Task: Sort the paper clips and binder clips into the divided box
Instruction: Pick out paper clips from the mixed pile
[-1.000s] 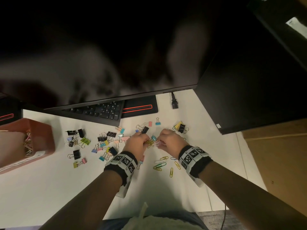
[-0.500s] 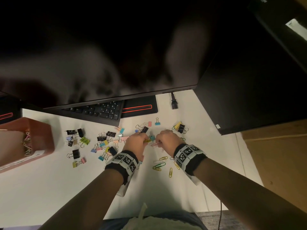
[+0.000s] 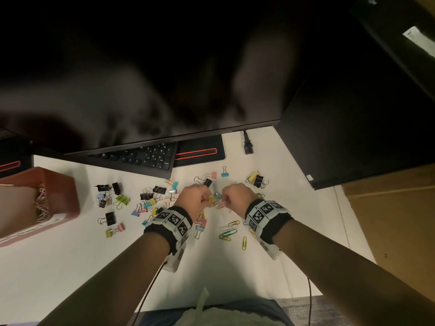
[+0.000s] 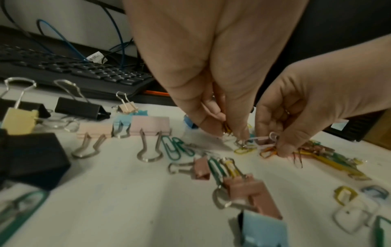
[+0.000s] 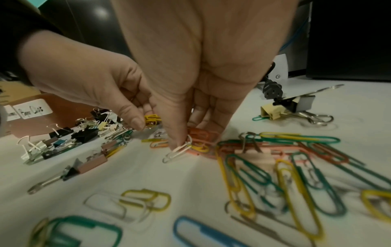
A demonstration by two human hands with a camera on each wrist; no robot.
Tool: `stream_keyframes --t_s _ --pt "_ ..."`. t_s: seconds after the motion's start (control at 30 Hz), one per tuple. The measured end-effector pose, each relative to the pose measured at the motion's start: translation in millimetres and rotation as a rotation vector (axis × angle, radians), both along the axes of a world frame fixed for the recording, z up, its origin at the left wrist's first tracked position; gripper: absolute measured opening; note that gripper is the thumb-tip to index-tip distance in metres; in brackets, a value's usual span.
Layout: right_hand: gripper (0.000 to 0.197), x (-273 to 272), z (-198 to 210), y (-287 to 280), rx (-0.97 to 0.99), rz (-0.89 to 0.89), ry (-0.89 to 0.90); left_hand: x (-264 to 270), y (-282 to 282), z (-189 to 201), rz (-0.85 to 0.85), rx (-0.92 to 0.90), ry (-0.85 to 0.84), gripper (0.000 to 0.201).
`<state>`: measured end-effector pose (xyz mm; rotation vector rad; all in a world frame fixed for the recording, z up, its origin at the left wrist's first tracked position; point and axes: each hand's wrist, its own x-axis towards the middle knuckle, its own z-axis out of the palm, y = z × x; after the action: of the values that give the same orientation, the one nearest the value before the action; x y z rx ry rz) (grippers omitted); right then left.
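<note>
Both hands work close together over the white desk (image 3: 70, 267). My left hand (image 3: 207, 200) pinches a small bunch of yellow paper clips (image 4: 227, 128), also visible as yellow paper clips (image 5: 151, 119) in the right wrist view. My right hand (image 3: 225, 202) pinches a white paper clip (image 5: 177, 152) at the pile's edge, the same white paper clip (image 4: 262, 138) in the left wrist view. Loose coloured paper clips (image 3: 229, 231) lie just below the hands. Binder clips (image 3: 146, 196) are scattered to the left. The brown divided box (image 3: 61, 191) stands at far left with paper clips (image 3: 41, 205) inside.
A black keyboard (image 3: 141, 158) and a monitor (image 3: 164, 90) overhang the far side. A power plug (image 3: 248, 147) lies behind the clips. A second dark screen (image 3: 353, 137) and brown cardboard (image 3: 388, 231) bound the right. More binder clips (image 3: 256, 180) sit at the right rear.
My right hand has edged slightly left toward the left hand. Both hands keep pinching clips at the same spot; nothing else has moved.
</note>
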<state>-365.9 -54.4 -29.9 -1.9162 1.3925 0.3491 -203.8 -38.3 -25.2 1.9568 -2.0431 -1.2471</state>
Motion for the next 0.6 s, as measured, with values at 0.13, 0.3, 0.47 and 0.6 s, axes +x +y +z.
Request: stream_keyframes --t_s 0.13,0.3,0.47,0.6 --pt "0.02 5 -1 3 -0.013 0.004 0.046 6 -4 11 0.005 -0.024 0.029 0.025" --pt "0.022 10 4 7 -0.001 0.033 0.102 22 -4 26 0.033 -0.084 0.06 0.02" --pt "0.021 16 33 13 -0.024 0.034 0.042 64 5 47 0.189 -0.12 0.108 0.018" --pt "0.019 64 70 10 -0.103 0.051 -0.074 120 17 65 0.325 -0.168 0.137 0.017"
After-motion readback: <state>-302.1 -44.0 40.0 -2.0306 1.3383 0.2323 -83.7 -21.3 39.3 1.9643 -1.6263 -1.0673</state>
